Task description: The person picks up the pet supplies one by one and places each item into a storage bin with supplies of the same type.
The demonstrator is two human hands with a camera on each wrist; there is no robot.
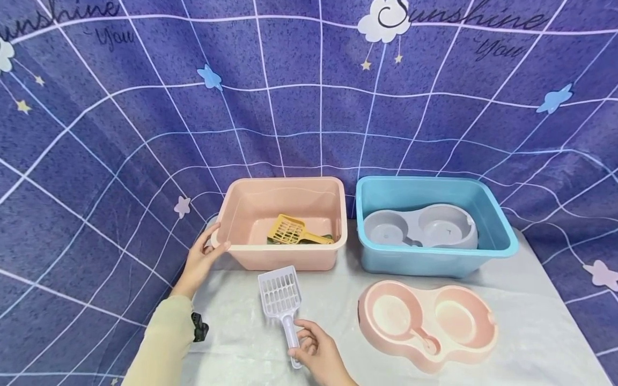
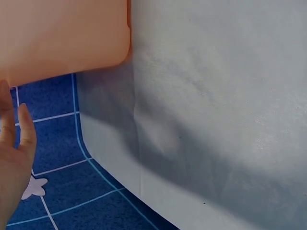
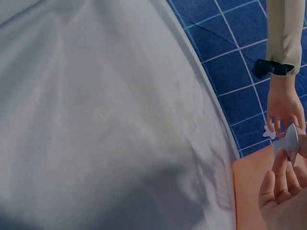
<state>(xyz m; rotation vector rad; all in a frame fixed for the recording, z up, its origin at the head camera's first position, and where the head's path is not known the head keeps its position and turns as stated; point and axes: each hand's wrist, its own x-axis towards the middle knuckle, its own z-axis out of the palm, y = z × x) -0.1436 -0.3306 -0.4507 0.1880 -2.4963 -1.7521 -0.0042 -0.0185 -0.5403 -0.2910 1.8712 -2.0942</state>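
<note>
Right hand, curled, pinches pale scoop near its bottom | scoop before peach bin, long axis pointing binward, slightly left | left hand, thumb spread, farther from scoop, holds bin's near-left corner

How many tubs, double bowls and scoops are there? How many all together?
Tubs: 2 (pink tub, blue tub)
Double bowls: 2 (grey double bowl, pink double bowl)
Scoops: 2 (yellow scoop, pale scoop in the right hand)
Total: 6, leaving out a green thing under the yellow scoop, too hidden to name
</note>
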